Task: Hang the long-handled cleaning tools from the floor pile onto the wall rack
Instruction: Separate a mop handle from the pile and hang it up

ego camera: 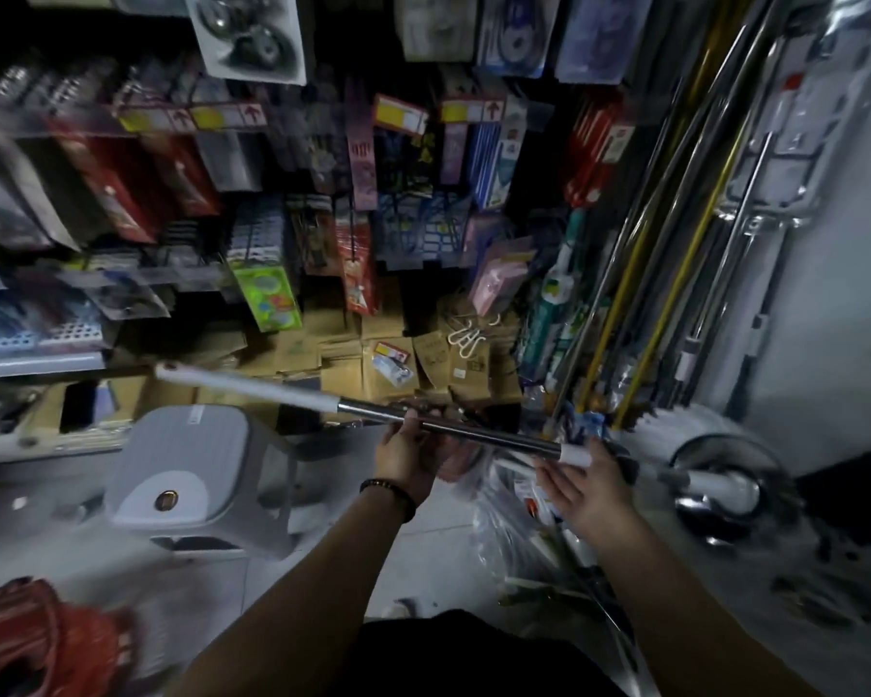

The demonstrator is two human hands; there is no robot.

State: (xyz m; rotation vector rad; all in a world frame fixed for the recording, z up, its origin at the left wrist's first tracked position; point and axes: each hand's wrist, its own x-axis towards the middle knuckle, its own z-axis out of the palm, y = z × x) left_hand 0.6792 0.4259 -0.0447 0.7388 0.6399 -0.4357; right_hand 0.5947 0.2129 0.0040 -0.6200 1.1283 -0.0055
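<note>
Dim shelves point(36, 354) crammed with packets point(358, 274) fill the far left and middle, cardboard boxes point(343, 364) stacked beneath them. Near left of me a grey stool point(197, 460) stands on the pale floor point(423, 555), a red basket point(36, 641) nearer yet; a white wall point(845, 294) rises right.

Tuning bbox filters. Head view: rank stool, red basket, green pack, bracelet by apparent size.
1. Stool
2. Red basket: cropped by the frame edge and nearest the camera, so its rank against the stool is unsure
3. Green pack
4. Bracelet: clearly smallest
</note>
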